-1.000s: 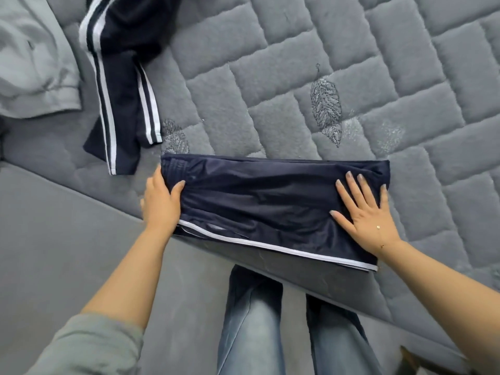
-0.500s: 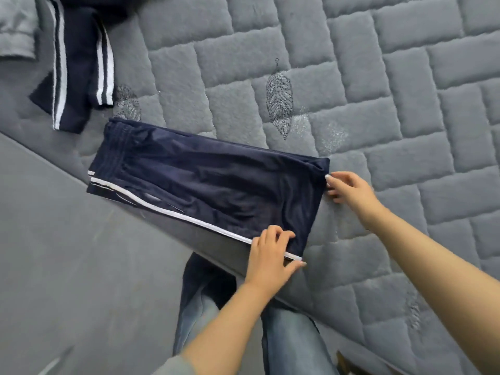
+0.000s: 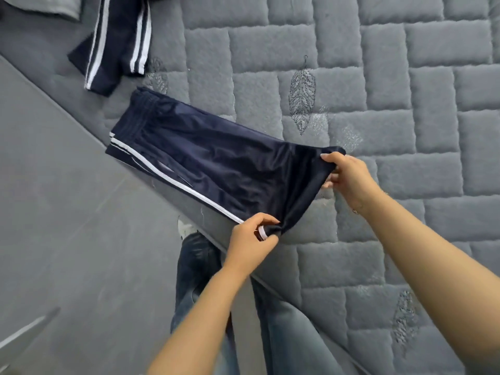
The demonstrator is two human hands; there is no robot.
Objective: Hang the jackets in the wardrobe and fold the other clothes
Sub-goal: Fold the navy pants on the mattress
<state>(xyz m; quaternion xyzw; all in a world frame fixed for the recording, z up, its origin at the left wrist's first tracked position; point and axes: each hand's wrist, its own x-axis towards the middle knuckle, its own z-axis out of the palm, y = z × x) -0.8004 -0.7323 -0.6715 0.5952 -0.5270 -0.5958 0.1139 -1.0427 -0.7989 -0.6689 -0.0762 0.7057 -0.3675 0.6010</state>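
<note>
Two hands hold one end of the folded navy trousers (image 3: 216, 163), which lie slantwise across the middle of the frame on the edge of the grey quilted bed (image 3: 378, 77). The left hand (image 3: 253, 240), low in the centre, has its grip closed on the near corner, thumb and fingers pinching the cloth where the white side stripe ends. The right hand (image 3: 349, 177), right of centre, has its grip closed on the far corner of the same end, and that end is raised a little off the bed. The waistband end rests flat toward the upper left. Just beyond it, in the upper left of the frame, lies a second navy garment (image 3: 116, 50) with white stripes, and a grey garment (image 3: 48, 6) shows at the top left corner. Jeans (image 3: 197, 280) stand below, beside the bed.
</note>
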